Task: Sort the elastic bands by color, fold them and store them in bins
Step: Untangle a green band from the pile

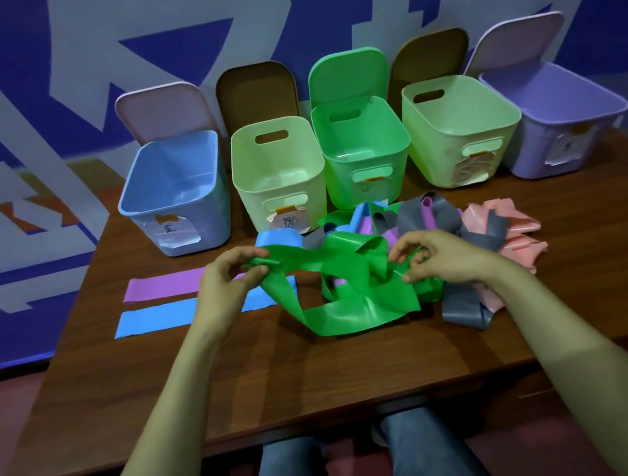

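**Both hands gripping a green band at the front of the pile**

The left hand (pixel 228 282) is pinching one end of the green band (pixel 358 305) between thumb and curled fingers, holding it just above the table (pixel 246 384). The right hand (pixel 444 263) is pinching another part of the same band, its fingers bent around the crumpled folds. Between the hands the band is sagging in twisted loops, and its lower edge is lying on the wood.

Behind and to the right of it, a tangled pile (pixel 398 223) of blue, purple and grey strips is sitting on the table, with pink bands (pixel 512 228) and a grey band (pixel 463 306) spilling off its right side. To the left, a purple band (pixel 163 285) and a blue band (pixel 154 319) are lying flat, parallel and apart, their right ends partly hidden by the left hand.

Along the back of the table, five open bins are standing in a row with their lids leaning up behind them: a blue bin (pixel 179 219), a cream bin (pixel 278 177), a green bin (pixel 369 169), a tilted pale green bin (pixel 463 144) and a purple bin (pixel 562 135).
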`<control>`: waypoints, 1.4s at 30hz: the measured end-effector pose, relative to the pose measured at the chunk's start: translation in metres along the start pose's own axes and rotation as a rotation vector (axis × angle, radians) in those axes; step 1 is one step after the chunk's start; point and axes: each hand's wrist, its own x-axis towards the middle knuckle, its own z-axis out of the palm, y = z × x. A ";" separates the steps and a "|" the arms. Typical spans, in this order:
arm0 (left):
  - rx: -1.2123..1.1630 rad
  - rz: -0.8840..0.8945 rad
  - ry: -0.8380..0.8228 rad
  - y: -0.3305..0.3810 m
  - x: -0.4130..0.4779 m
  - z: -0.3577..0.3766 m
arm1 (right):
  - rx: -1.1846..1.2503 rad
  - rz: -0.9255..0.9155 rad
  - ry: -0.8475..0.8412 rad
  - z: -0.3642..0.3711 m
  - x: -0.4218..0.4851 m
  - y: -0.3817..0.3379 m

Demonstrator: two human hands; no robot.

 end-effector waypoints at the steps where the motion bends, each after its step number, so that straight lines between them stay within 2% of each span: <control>1: 0.037 0.006 0.028 -0.002 0.000 0.001 | -0.035 -0.007 0.087 0.001 0.002 0.003; 4: 0.168 0.077 0.071 0.001 -0.002 0.009 | -0.320 -0.011 0.268 0.006 0.004 0.005; 6: 0.249 0.172 0.067 0.011 -0.005 0.020 | -0.389 -0.090 0.222 0.020 0.001 -0.007; 8: 0.287 0.298 0.034 0.023 -0.006 0.031 | -0.259 -0.222 0.157 0.041 -0.004 -0.035; 10: 0.160 0.327 -0.055 0.039 -0.007 0.041 | -0.094 -0.295 0.184 0.061 -0.004 -0.060; 12: -0.029 0.251 -0.108 0.058 -0.009 0.050 | 0.034 -0.290 0.244 0.074 0.002 -0.071; 16: -0.403 0.106 -0.003 0.084 0.000 0.055 | 0.250 -0.235 0.354 0.074 0.011 -0.076; 20: -0.703 -0.024 0.076 0.102 0.016 0.046 | 0.223 -0.236 0.241 0.060 0.011 -0.070; 24: -0.780 -0.018 0.145 0.107 0.030 0.031 | 0.178 -0.192 0.245 0.037 0.008 -0.056; 28: -0.870 -0.038 0.305 0.094 0.033 0.006 | 0.145 -0.160 0.233 0.013 0.001 -0.037; 34: -0.829 -0.144 0.456 0.049 0.026 -0.016 | -0.160 -0.078 0.044 0.016 -0.001 -0.015; 36: -0.787 -0.184 0.499 0.033 0.023 -0.022 | -0.217 -0.056 0.040 0.018 0.003 -0.010; 42: -0.505 -0.330 0.614 -0.026 -0.003 -0.053 | 0.077 -0.069 0.222 0.030 0.015 -0.023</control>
